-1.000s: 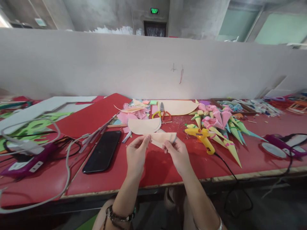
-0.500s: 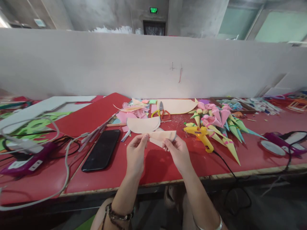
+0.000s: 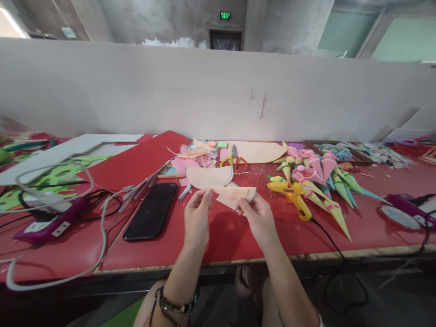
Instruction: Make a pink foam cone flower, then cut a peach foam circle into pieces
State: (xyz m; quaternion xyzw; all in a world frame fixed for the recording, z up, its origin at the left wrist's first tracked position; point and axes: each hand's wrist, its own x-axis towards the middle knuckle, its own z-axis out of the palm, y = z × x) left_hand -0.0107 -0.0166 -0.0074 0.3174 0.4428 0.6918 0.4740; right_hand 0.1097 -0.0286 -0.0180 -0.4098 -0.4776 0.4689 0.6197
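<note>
A cream-coloured piece [image 3: 231, 193], partly rolled or folded, is stretched between my two hands above the red table. My left hand [image 3: 198, 215] pinches its left end between thumb and fingers. At its right end, my right hand [image 3: 256, 215] grips it with thumb and fingertips. Just behind lies a cream half-round sheet [image 3: 208, 176] with a dark edge. Farther back, scissors [image 3: 234, 156] with yellow and red handles overlap a larger cream sheet [image 3: 260, 151]. A yellow glue gun [image 3: 291, 196] rests right of my right hand.
A black phone [image 3: 150, 211] lies to the left, near a white cable and a purple power strip [image 3: 52, 225]. Pink and yellow cone shapes [image 3: 320, 170] are heaped on the right. A white partition [image 3: 204, 95] stands behind the table [image 3: 228, 245].
The view has turned slightly left, so the scene sits a little farther right. Both hands keep hold of the cream piece, which has barely changed.
</note>
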